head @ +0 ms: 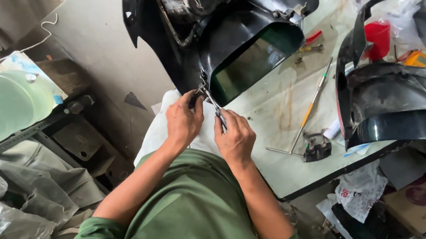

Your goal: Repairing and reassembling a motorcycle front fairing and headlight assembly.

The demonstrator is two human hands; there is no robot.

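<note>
Both hands meet at the near edge of the pale, stained work surface (271, 115), the left hand (183, 122) pinching a small dark part and the right hand (234, 137) closed round a slim shiny metal tool (213, 104) at the lower tip of the glossy black plastic motorcycle fairing (222, 36). The tool looks stiff, light and slippery, best gripped along its shaft, while the fairing seems thin and easily scratched. The fingers hide the tool's handle and what the part is.
</note>
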